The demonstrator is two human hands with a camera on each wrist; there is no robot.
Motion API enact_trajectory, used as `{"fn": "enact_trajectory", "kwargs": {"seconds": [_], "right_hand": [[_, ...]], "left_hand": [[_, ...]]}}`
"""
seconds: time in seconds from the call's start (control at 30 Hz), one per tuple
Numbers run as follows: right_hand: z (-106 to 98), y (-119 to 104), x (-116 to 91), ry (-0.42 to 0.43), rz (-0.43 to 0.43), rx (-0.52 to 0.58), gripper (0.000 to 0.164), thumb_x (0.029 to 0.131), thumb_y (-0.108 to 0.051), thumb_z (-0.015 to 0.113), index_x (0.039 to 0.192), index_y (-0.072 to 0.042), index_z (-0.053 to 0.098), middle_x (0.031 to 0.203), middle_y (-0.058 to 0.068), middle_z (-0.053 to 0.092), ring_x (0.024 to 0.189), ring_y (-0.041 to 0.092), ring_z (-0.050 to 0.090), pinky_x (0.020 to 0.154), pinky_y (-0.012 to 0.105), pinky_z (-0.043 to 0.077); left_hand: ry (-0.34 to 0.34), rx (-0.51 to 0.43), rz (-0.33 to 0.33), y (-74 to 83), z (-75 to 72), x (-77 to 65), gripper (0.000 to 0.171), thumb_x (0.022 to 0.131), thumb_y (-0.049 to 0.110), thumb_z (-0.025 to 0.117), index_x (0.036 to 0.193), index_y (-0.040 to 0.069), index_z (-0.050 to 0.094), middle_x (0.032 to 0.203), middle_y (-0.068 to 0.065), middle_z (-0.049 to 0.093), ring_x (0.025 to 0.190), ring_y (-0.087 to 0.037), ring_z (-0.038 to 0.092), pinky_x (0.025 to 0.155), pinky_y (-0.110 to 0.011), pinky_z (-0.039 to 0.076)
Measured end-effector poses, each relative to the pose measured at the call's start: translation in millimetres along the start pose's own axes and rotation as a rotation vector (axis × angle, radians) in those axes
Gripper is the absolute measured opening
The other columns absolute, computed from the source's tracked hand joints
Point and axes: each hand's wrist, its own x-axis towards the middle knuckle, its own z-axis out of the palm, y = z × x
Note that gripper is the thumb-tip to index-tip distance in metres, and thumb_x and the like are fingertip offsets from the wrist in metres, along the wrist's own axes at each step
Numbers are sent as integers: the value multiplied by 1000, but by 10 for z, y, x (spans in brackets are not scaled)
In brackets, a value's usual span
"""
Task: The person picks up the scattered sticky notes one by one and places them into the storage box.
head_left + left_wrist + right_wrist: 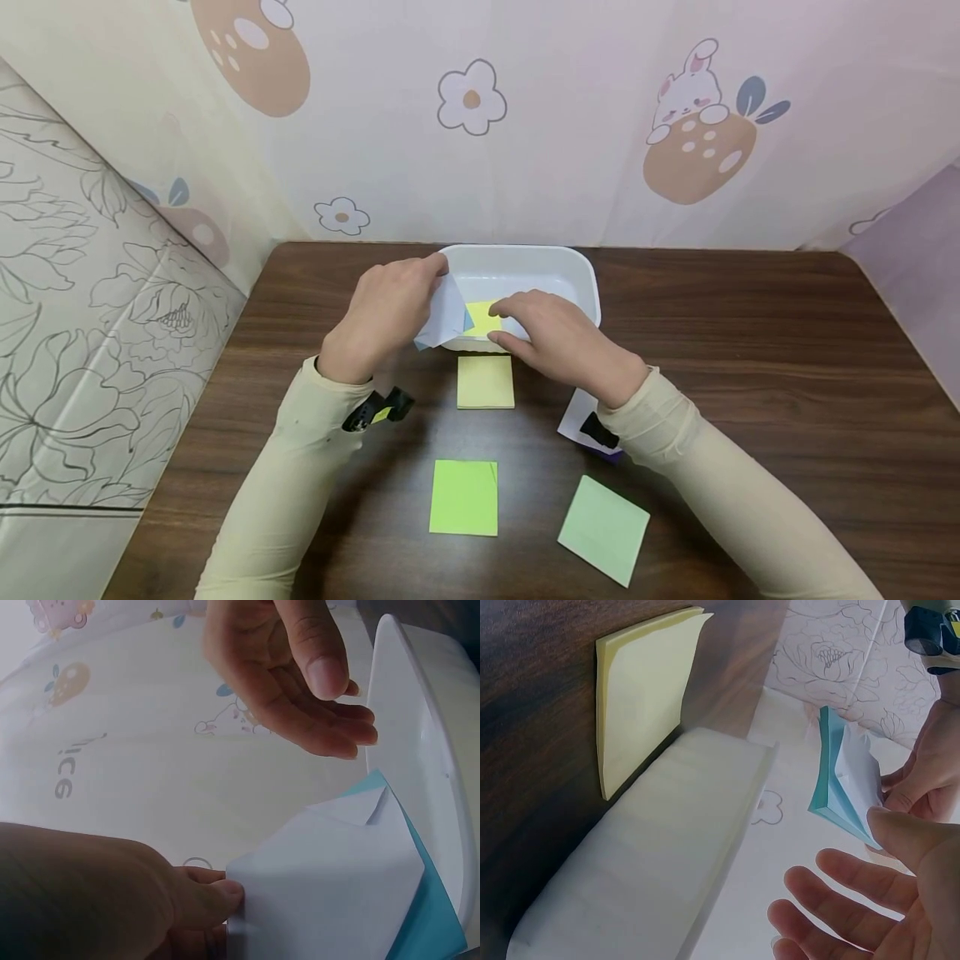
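My left hand (pixel 393 308) pinches a blue sticky note pad (pixel 431 922) by its edge, above the left end of a white plastic tub (pixel 588 287). Against the pad's face lies a white sheet (pixel 444 312) with a folded corner, held together with it. My right hand (pixel 558 337) hovers over the tub's front right part, fingers spread and loosely bent. It grips nothing; in the right wrist view a gap shows between its fingers (pixel 847 874) and the tub. A bright yellow paper (pixel 483 317) shows in the tub, partly hidden by the right fingertips.
A pale yellow sticky note pad (pixel 486 383) lies just in front of the tub. Nearer are a lime green pad (pixel 463 497) and a mint green pad (pixel 604 531). A white-topped purple pad (pixel 577 417) is partly under the right wrist. A patterned curtain (pixel 540 167) stands behind the table.
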Motion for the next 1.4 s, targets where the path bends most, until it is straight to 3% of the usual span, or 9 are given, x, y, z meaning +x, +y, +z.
{"fn": "enact_trajectory", "kwargs": {"seconds": [0.93,1.4], "right_hand": [[-99,85,88,-43,69,1,37,90,-31,59,116,-5,64,108,7,66,99,22,59,87,39,45],[-96,155,116,-49,77,-9,37,91,-32,58,115,-4,64,105,8,67,97,23,59,84,40,46]], "left_hand": [[-22,41,21,50,84,159,14,95,12,47,101,11,60,84,-6,64,67,-20,55,53,-35,42],[-64,44,20,8,152,269,20,96,12,46,109,10,61,93,-7,67,73,-19,57,58,-35,46]]}}
